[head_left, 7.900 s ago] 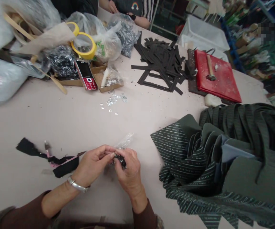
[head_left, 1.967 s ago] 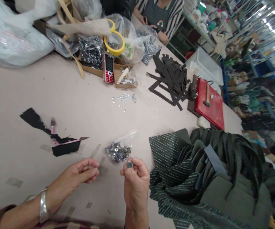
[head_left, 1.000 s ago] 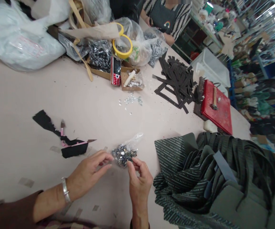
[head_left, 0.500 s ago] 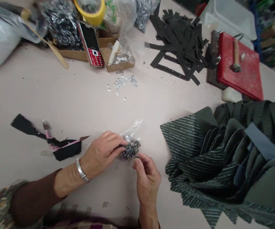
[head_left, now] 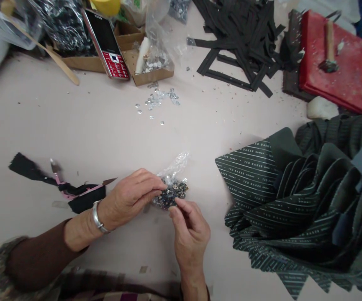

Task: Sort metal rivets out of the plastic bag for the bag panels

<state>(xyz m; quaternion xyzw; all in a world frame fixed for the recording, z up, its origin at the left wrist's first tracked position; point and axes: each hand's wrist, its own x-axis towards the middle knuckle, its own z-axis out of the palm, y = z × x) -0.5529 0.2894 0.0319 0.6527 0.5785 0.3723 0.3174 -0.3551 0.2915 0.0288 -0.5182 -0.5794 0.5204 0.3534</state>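
A small clear plastic bag of dark shiny buttons (head_left: 173,188) lies on the pale table (head_left: 105,133) in front of me. My left hand (head_left: 130,198), with a silver bracelet at the wrist, pinches the bag's left side. My right hand (head_left: 190,234) has its fingertips on the bag's lower edge, thumb and forefinger pressed together; whether a button sits between them is hidden.
A stack of dark green striped fabric pieces (head_left: 293,200) lies at right. Black fabric scraps with a pink tool (head_left: 70,192) lie at left. Farther back are loose silver bits (head_left: 157,100), a red phone (head_left: 107,44), black strips (head_left: 243,37) and a red board with a hammer (head_left: 334,62).
Two seconds ago my hands were off the bag, the right one holding up a single button. Both hands then returned to the bag. My view has tilted down toward the table.
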